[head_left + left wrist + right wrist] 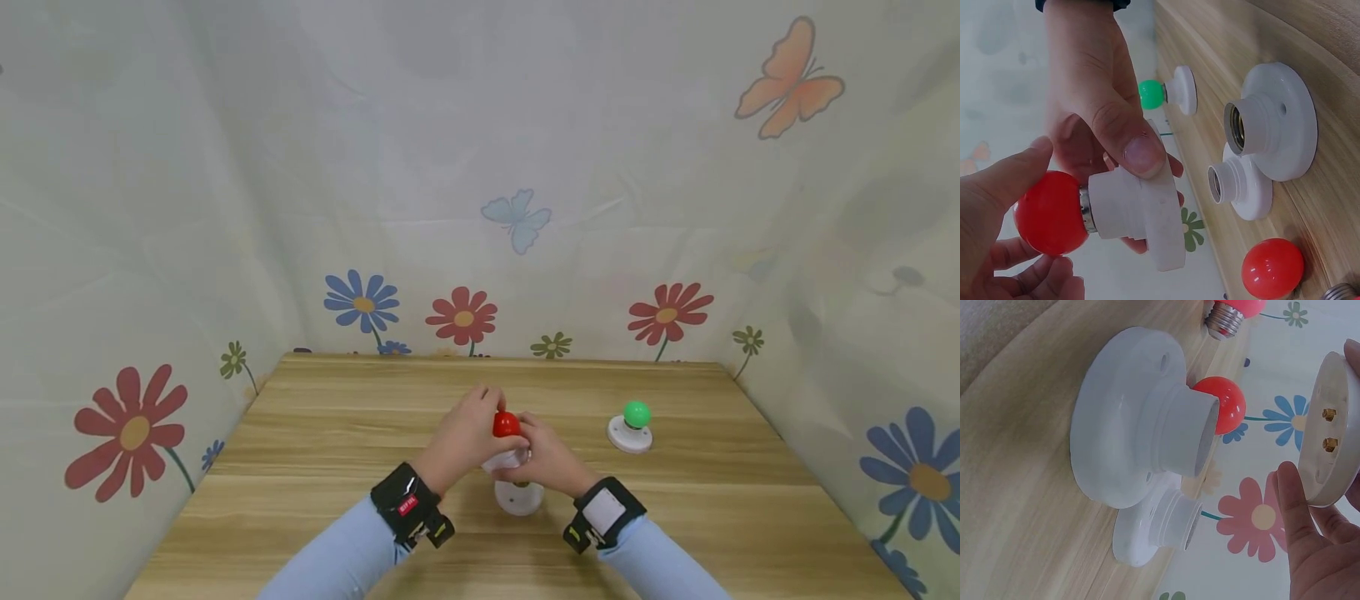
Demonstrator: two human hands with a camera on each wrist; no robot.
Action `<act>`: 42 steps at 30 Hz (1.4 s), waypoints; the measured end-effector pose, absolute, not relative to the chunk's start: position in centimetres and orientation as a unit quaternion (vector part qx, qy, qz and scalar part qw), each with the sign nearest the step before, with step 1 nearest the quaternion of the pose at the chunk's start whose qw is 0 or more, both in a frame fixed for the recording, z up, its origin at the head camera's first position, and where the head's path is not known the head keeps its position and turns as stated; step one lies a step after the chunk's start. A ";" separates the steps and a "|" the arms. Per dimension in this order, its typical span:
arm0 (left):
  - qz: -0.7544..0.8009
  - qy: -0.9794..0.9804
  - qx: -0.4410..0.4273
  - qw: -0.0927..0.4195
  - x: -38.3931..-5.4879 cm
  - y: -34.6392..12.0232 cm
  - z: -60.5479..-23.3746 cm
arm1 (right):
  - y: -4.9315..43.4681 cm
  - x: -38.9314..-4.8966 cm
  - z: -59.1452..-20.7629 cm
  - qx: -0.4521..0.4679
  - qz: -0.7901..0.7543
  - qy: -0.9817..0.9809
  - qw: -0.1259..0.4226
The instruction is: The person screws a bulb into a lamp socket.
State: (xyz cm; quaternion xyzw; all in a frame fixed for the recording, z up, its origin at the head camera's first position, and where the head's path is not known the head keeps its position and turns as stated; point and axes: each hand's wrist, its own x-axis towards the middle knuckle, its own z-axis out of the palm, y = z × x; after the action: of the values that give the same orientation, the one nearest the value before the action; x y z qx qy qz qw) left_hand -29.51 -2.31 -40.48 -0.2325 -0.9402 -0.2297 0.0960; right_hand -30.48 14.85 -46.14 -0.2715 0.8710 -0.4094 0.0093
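Gripping with the left hand (461, 437) the red bulb (1050, 212), placed at the mouth of the white socket (1132, 215), and clasping this socket with the right hand (555, 458), close together above the wooden table (315, 467).

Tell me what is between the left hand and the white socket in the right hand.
A red bulb, held by the left hand; in the left wrist view, its metal base meets the socket.
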 end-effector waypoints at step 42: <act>-0.254 -0.929 -0.250 0.097 -29.1 -2.4 -39.8 | 15.0 -30.3 -45.8 -0.271 -0.388 0.881 0.001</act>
State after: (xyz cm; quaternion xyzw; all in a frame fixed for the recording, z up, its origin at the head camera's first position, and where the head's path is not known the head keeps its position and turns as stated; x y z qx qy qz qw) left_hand -29.11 -2.45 -39.77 -0.2496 -0.9293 -0.2542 0.0973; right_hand -30.35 15.00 -45.85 -0.2711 0.8808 -0.3881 0.0008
